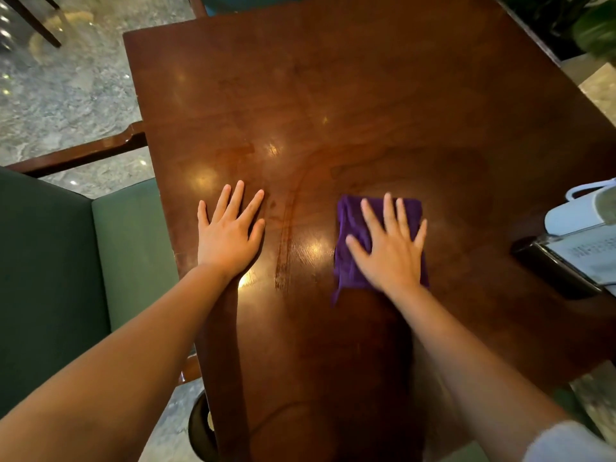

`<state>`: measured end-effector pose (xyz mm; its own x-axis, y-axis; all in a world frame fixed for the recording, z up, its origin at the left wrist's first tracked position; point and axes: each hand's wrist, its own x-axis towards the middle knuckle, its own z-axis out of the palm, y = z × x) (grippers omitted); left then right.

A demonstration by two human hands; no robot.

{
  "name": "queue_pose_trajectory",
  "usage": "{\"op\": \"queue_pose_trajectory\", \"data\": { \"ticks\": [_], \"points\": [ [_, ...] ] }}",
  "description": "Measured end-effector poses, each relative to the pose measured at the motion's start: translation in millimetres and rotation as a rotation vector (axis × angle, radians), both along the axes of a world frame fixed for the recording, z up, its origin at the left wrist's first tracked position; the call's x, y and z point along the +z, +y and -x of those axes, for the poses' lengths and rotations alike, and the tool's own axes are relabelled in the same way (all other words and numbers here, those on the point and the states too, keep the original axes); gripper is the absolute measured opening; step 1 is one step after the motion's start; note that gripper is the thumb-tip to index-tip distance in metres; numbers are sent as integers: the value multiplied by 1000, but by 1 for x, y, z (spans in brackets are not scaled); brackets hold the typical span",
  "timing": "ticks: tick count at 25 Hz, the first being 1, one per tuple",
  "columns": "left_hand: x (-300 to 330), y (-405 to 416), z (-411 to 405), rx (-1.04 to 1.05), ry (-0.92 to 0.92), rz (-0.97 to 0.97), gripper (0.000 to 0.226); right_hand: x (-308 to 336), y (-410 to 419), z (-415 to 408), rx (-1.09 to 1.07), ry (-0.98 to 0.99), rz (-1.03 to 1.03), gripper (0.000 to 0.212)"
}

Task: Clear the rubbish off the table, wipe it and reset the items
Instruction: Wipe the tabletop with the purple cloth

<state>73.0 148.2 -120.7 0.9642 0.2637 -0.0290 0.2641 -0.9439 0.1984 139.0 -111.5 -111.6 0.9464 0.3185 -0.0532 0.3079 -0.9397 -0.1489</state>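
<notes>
While both palms lie flat on the dark wooden table (333, 95), everything else sits around its edges. Off the table's left edge stands a green upholstered chair (66, 261), with a wooden chair frame (83, 155) just beyond it over the marbled floor (66, 95). On the table near that left edge, the left hand (230, 235) rests with its fingers straight and spread, holding nothing, pressed against the bare wood. Just right of it a curved streak (283, 248) runs along the tabletop, glossy under the light reflections. Further right, toward the table's middle, the purple cloth (350, 261) lies folded on the wood, and the right hand (390, 248) presses down on it with fingers extended and fanned, not curled round the fabric. At the table's right edge sit a white object (573, 215), blurred and cut off by the frame, and beside it a dark-based stand holding a printed card (566, 265). Beyond the table's far right corner, green leaves (596, 28) show.
</notes>
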Motion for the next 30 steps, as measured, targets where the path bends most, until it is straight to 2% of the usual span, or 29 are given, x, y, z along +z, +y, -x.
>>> {"op": "queue_pose_trajectory", "data": {
  "ticks": [4,7,12,18,22,26,30],
  "points": [
    [-3,1,0,13,-2,-3,49,-2,28,-104,-225,50,10,70],
    [-3,0,-1,8,-2,1,49,-1,53,-126,-140,70,37,68],
    [-1,2,-1,-6,8,34,49,-2,76,-45,323,21,-1,65],
    [0,3,-1,-20,26,39,49,2,45,65,565,17,-33,67],
    [3,0,0,-22,77,14,51,4,16,132,600,76,-29,71],
    [4,-4,4,-30,110,-9,52,6,-3,193,552,130,-56,62],
    [5,-3,4,-41,115,-17,52,7,-6,213,498,119,-29,63]
  ]
}}
